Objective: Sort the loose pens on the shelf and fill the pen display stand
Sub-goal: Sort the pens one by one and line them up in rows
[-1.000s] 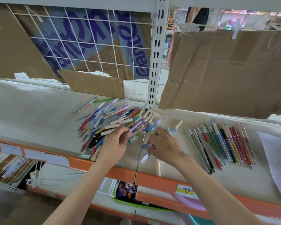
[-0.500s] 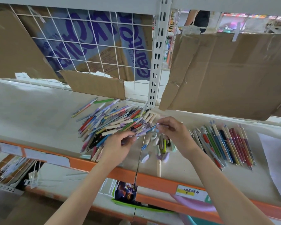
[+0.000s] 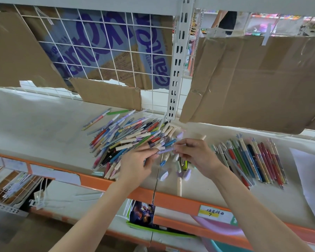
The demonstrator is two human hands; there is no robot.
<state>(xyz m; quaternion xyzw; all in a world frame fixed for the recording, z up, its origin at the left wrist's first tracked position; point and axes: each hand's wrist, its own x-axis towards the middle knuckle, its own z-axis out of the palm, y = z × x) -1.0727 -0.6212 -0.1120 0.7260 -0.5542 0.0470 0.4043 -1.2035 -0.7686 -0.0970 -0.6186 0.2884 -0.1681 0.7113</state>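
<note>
A pale shelf with an orange front edge (image 3: 171,197) is backed by brown cardboard sheets (image 3: 253,79). A jumbled heap of many-coloured loose pens (image 3: 127,137) lies left of centre. A lilac pen (image 3: 165,151) is pinched by the left hand (image 3: 136,164) and right hand (image 3: 195,153) together. A sorted row of pens (image 3: 253,160) is laid out at the right.

This is looking like a shop, likely a stationery store. A white metal shelf (image 3: 44,124) with an orange front edge (image 3: 171,197) is carrying a handwritten price label (image 3: 214,213). A heap of pens (image 3: 127,137) is lying on it, and colourful goods (image 3: 262,24) are showing in the aisle behind.
</note>
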